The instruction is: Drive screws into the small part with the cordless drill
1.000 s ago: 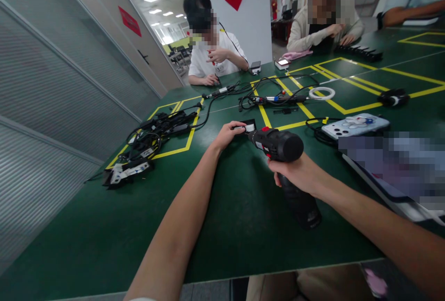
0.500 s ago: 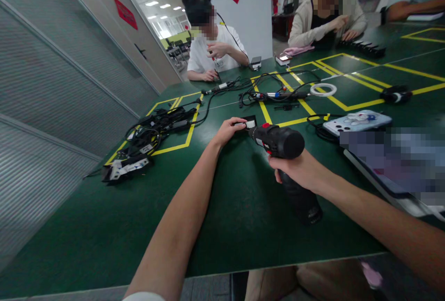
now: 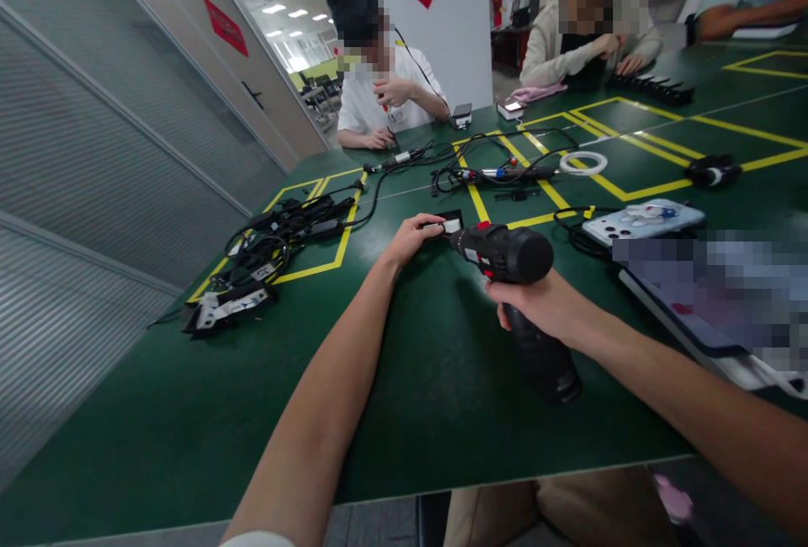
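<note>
"Out on the green table (image 3: 435,412), just beyond those forearms, what does the left hand (image 3: 413,238) have?"

"Hold of a small dark piece (image 3: 453,225) with a white patch, low against the tabletop. The fingers are nearly closed over its left end; the thumb's exact place is too small for me to make out. I'd guess they steady it so it can't skid or turn."

"And the right hand (image 3: 544,303)?"

"Wrapped round the handle of a power drill (image 3: 505,254), fingers curled in snugly. Whether the trigger is pressed, I can't tell. The drill's body lies almost level, nose aimed at the piece, probably so the wrist can keep it in line."

"Is the tip touching?"

"It's right at the piece, but contact is more than I can see from this spot."

"Why is that tangle of black cables (image 3: 287,231) over there?"

"Well off to the left, mostly within the yellow tape (image 3: 310,273). Perhaps the outline marks its place, and it's out of the elbow's way."

"The phone (image 3: 644,223)?"

"To the right of the drill, a cable beside it. Within reach, I suppose, yet clear of the tool."
</note>
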Tool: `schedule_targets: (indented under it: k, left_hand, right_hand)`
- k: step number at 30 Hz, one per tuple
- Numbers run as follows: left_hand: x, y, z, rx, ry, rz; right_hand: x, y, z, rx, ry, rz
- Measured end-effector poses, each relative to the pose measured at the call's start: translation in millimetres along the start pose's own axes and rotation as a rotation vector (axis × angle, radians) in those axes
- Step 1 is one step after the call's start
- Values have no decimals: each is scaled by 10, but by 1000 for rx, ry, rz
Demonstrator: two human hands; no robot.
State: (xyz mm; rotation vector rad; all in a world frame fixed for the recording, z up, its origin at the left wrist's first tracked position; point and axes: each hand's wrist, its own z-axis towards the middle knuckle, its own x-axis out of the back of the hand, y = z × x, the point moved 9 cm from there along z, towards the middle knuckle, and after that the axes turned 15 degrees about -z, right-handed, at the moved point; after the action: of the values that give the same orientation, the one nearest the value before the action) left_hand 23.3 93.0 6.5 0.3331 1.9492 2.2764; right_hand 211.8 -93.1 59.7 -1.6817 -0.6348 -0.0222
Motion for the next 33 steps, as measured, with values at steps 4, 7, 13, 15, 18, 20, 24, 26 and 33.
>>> schedule_targets:
  k: [4, 7, 13, 15, 18, 20, 24, 26, 33]
  left_hand:
    - [2, 14, -7, -3, 3, 13]
    - [6, 12, -5, 1, 7, 15]
    - [22, -10, 14, -6, 9, 14]
    - [25, -12, 15, -9, 10, 7]
    - [8, -19, 10, 7, -3, -16]
    - [3, -19, 8, 16, -2, -24]
    - [5, -7, 9, 11, 10, -24]
    - [3, -10, 7, 18, 10, -31]
    - [-17, 5, -8, 23, -6, -45]
  right_hand:
    - [-8, 37, 18, 36, 4, -42]
    - [-9, 56, 28, 40, 2, -44]
    - [0, 12, 14, 32, 6, -20]
    - [0, -1, 6, 35, 7, -7]
    - [1, -7, -2, 32, 5, 13]
    - [4, 1, -6, 15, 0, 12]
    - [19, 8, -17, -11, -3, 12]
    - [17, 6, -25, -15, -7, 12]
    - [-19, 15, -60, -13, -17, 28]
